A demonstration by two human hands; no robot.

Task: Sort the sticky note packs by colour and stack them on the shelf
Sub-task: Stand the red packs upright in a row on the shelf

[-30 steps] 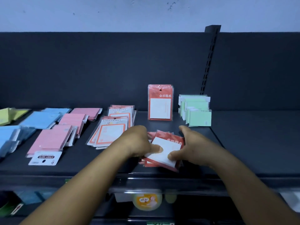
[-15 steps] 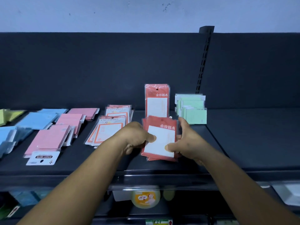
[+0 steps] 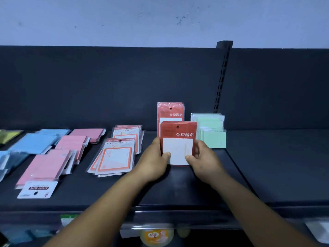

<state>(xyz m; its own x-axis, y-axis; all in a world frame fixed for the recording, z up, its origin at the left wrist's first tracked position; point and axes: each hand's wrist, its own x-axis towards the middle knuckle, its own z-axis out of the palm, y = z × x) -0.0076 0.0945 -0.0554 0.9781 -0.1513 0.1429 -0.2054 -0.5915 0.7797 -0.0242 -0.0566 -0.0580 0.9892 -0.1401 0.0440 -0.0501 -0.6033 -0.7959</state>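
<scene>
The bundle of red packs (image 3: pixel 178 142), lying tilted and low near the shelf's front edge a second ago, is now standing upright in the centre of the frame, higher and farther back than before. The left hand (image 3: pixel 154 162) is gripping its left edge, thumb pressing on the white front panel and fingers wrapping behind; the right hand (image 3: pixel 204 160) is clamping the right edge the same way, thumb on the lower front. The bundle's bottom edge is sitting at or just above the shelf (image 3: pixel 267 166); which one cannot be told. Just behind it, a second set of red packs (image 3: pixel 170 111) is standing upright against the dark back panel, its lower part hidden by the held bundle. Just to the right of centre, a row of green packs (image 3: pixel 212 132) is standing on edge. Left of centre, white packs with orange borders (image 3: pixel 115 154) are lying flat and overlapping. Farther left, pink packs (image 3: pixel 46 166) are lying in loose piles, one with a white header card at the front. At the left edge of the frame, blue packs (image 3: pixel 33 142) are lying flat, and a yellow-green pack (image 3: pixel 8 135) is showing at the far left.
</scene>
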